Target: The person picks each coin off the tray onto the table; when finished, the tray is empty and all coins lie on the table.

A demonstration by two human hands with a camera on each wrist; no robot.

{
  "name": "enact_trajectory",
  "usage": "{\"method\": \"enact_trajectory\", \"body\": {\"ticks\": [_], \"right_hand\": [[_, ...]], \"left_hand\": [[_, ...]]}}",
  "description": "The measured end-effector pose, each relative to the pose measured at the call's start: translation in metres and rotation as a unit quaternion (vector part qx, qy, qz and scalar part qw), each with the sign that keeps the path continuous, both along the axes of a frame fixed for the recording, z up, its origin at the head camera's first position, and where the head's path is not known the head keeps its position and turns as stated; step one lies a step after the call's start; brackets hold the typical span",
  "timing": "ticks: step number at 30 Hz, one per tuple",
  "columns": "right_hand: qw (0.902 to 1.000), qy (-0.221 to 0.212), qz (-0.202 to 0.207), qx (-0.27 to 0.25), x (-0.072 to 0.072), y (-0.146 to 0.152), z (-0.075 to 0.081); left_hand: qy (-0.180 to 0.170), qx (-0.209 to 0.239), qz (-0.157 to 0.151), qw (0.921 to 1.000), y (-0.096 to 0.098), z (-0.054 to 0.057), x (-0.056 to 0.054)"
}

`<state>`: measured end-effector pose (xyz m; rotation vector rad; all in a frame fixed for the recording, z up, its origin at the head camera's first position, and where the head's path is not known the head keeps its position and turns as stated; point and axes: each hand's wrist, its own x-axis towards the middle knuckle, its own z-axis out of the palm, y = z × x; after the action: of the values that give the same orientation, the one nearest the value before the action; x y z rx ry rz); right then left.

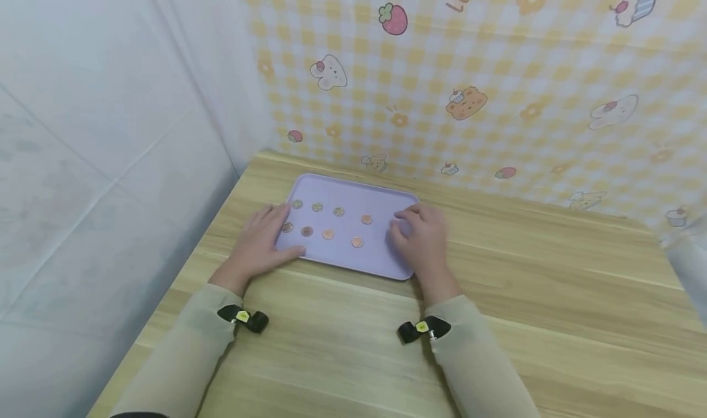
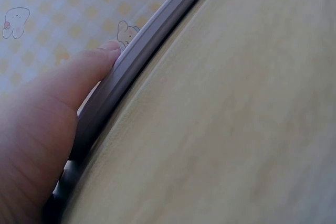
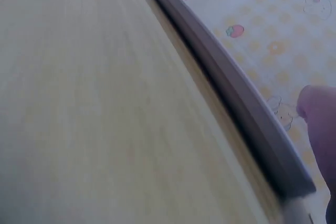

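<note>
Eight coins (image 1: pixel 328 234) on the pale purple tray (image 1: pixel 381 255), two rough rows of four, all lying flat. Far row: three yellowish-green, the rightmost coppery. Near row: two darker brown at left, two coppery at right. Leftmost near coin sits right by the left hand's fingers. Coins show in the head view only; in both wrist views the tray wall blocks them.

Left hand (image 1: pixel 262 243) is at the tray's left end, fingers extended and relaxed, thumb out along the near edge. Left wrist view adds the detail: thumb tip on the rim, dark shadow line under the tray wall.

Right hand (image 1: pixel 422 237) is over the tray's right end, fingers bent, index and thumb apart with nothing visible between them. Can't tell what that grip is doing: the other fingers and palm are hidden in head view. Right wrist view gets just one digit at the frame's right side, plus part of the left hand beyond the rim up top.

Tray is on a wood-grain table (image 1: pixel 552 313). Light sleeves (image 1: pixel 190 344), a small black camera (image 1: pixel 243 317) on each wrist. Yellow-and-white checked cloth (image 1: pixel 359 99) behind, whitish wall (image 1: pixel 99 160) at left.
</note>
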<state>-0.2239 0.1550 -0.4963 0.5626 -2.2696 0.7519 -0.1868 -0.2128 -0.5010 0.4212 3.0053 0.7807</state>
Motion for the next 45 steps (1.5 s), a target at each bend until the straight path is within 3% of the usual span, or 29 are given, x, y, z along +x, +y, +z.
{"method": "enact_trajectory", "body": {"ticks": [4, 11, 16, 19, 30, 38, 45], "right_hand": [[0.9984, -0.013, 0.002, 0.054, -0.003, -0.014, 0.003], [0.9929, -0.087, 0.022, 0.078, -0.007, -0.032, 0.0], [0.9764, -0.187, 0.003, 0.108, -0.008, -0.035, -0.004], [0.9676, -0.222, -0.012, 0.12, -0.008, -0.037, -0.004], [0.9571, -0.274, -0.029, 0.089, -0.008, -0.043, -0.001], [0.9401, -0.337, -0.028, 0.043, -0.008, -0.047, 0.007], [0.9477, -0.316, -0.022, 0.036, -0.007, -0.048, 0.003]], "left_hand": [[-0.001, 0.001, 0.002, 1.0, 0.001, 0.001, -0.001], [0.001, -0.002, -0.003, 1.0, 0.005, -0.001, -0.005], [-0.002, -0.001, -0.002, 1.0, 0.007, 0.001, -0.005], [-0.003, -0.002, 0.0, 1.0, 0.006, 0.001, -0.005], [0.0, 0.002, 0.001, 1.0, 0.002, 0.0, -0.001], [-0.001, 0.003, 0.006, 1.0, 0.001, -0.001, 0.001], [-0.001, 0.002, 0.007, 1.0, 0.001, -0.001, 0.002]]}}
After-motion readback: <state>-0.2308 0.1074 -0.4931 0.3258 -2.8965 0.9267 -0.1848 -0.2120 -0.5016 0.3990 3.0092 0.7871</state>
